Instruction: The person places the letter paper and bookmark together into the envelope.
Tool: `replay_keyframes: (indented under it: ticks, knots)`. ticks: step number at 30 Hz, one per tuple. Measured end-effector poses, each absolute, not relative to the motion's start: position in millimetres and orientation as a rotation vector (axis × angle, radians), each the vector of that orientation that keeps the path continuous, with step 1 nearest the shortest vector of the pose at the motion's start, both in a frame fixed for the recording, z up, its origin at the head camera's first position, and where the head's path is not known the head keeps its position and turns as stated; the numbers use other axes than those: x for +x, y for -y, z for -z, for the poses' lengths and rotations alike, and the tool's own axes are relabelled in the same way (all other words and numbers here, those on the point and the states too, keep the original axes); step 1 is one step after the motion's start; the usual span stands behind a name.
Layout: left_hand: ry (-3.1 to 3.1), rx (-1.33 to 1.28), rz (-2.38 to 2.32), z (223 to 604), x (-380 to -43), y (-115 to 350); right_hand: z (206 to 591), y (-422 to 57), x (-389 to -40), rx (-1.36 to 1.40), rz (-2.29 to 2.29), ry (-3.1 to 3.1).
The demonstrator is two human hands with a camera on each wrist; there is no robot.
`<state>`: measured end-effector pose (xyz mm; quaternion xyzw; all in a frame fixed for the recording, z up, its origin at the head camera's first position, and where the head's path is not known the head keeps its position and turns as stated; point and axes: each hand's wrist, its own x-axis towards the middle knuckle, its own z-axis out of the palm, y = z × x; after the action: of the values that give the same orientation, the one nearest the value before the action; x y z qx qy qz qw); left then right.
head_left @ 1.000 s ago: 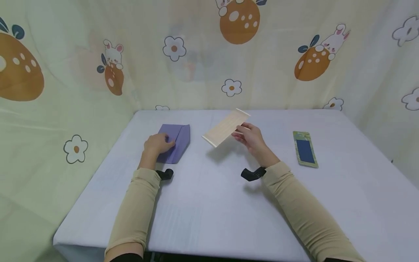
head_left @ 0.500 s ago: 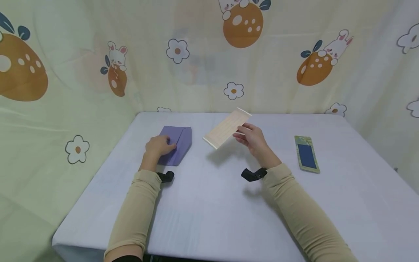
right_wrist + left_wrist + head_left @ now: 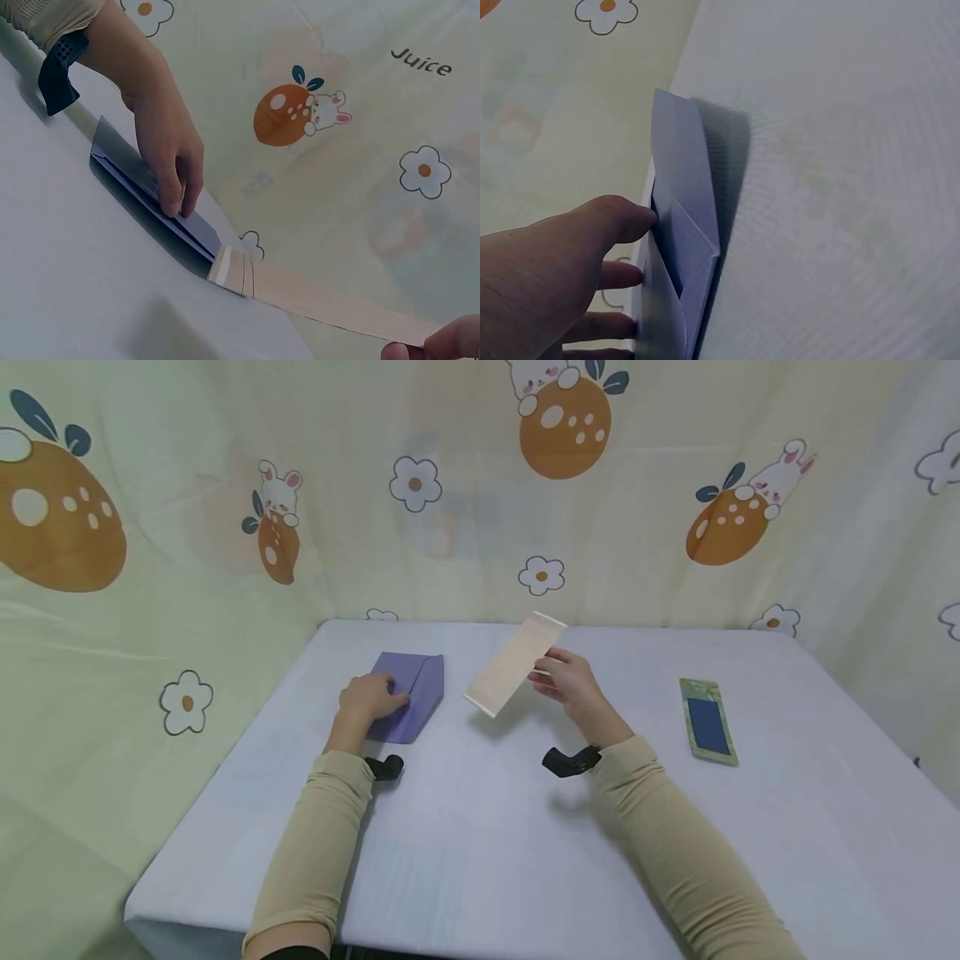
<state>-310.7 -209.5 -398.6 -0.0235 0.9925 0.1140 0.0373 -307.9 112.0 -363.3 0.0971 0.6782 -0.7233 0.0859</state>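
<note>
On the left of the table lies a purple paper envelope [image 3: 412,693], its pocket edge gaping in the left wrist view. My left hand [image 3: 367,697] bends over it, thumb tip at the pocket edge [image 3: 660,247] and the other fingers along its face. My right hand [image 3: 573,685] pinches the long side of a flat, pale wood-coloured strip [image 3: 513,668] with white bars across both ends. The strip is held tilted above the table, and its shadow falls below it. In the right wrist view its near end overlaps the envelope's corner [image 3: 202,229].
A narrow green-bordered packet [image 3: 708,722] with a dark blue middle lies at the right on the white-covered table [image 3: 480,852]. Printed curtains [image 3: 465,527] rise behind the table and along both sides. Each wrist carries a black camera mount [image 3: 572,762].
My right hand has shifted slightly left, and the strip's near end has dipped toward the table. The left hand stays on the envelope. The whole head view has drifted a little.
</note>
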Motion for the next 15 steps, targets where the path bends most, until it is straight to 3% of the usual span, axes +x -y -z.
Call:
replay_keyframes:
  ticks: [15]
  knots:
    - [-3.051, -0.076, -0.349, 396.3, -308.0, 208.2, 366.7, -89.6, -311.2, 0.287, 2.178, -2.001]
